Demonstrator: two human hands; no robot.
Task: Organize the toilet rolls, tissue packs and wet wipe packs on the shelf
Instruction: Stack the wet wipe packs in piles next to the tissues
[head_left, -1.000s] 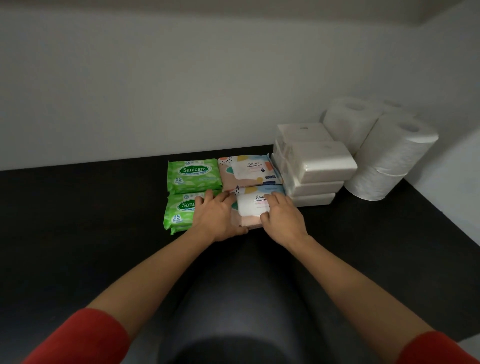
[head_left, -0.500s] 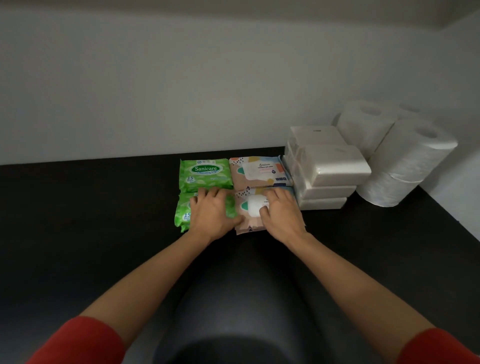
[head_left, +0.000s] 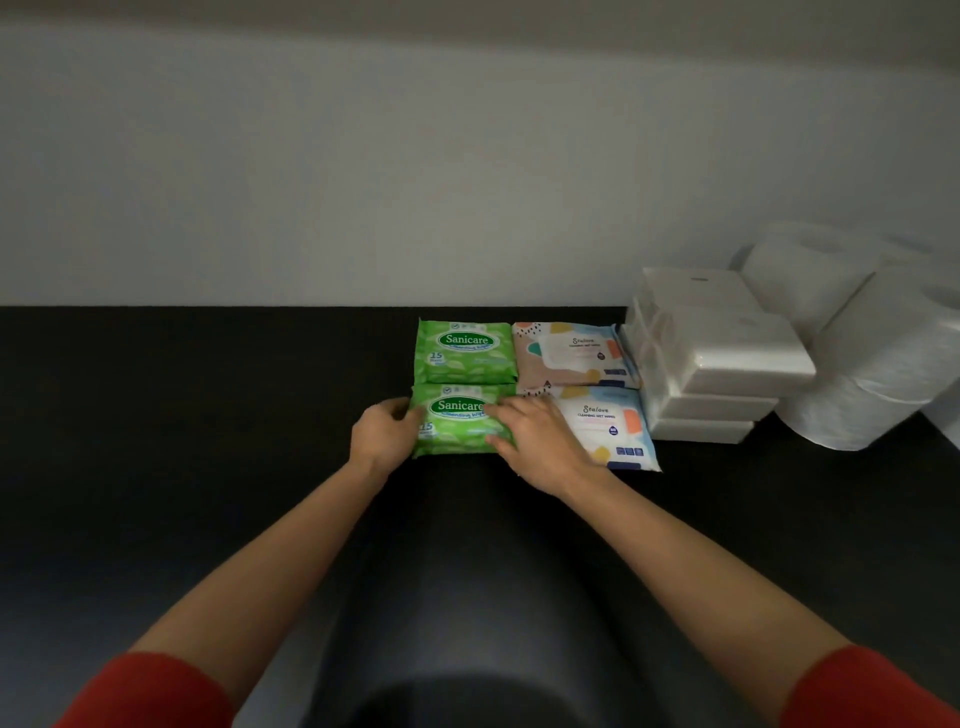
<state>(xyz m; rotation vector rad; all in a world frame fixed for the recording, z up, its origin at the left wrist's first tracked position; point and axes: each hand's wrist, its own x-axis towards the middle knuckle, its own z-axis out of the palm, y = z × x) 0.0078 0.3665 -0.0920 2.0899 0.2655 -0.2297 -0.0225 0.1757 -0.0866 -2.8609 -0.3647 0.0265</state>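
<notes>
Between the left hand (head_left: 383, 435) and the right hand (head_left: 543, 444) lies the front green wet wipe pack (head_left: 460, 423), flat on the dark shelf (head_left: 208, 441). The left fingers (head_left: 392, 410) curl round its left end and grip it. The right fingers (head_left: 511, 413) lie fairly straight across its right end, with the thumb along the near edge, pressing rather than clasping.

Just beyond the fingertips sits the rear green pack (head_left: 462, 351), its near edge touching the held one. Under the right palm and off past the little finger is the front patterned pack (head_left: 610, 428), and behind that the rear patterned pack (head_left: 569, 353), so the four form a block of two rows. Farther out on the right-hand side stands the stack of tissue packs (head_left: 722, 364), and beyond it the toilet rolls (head_left: 872, 364) in the corner against the wall (head_left: 467, 182).

The step in hand looks like squaring up the front green pack, with sorting by kind largely done. Its near edge seems to sit short of the patterned neighbour's, so the next move probably calls for a small slide or twist with both hands until the edges line up, then letting go without dragging the soft wrapper askew.
</notes>
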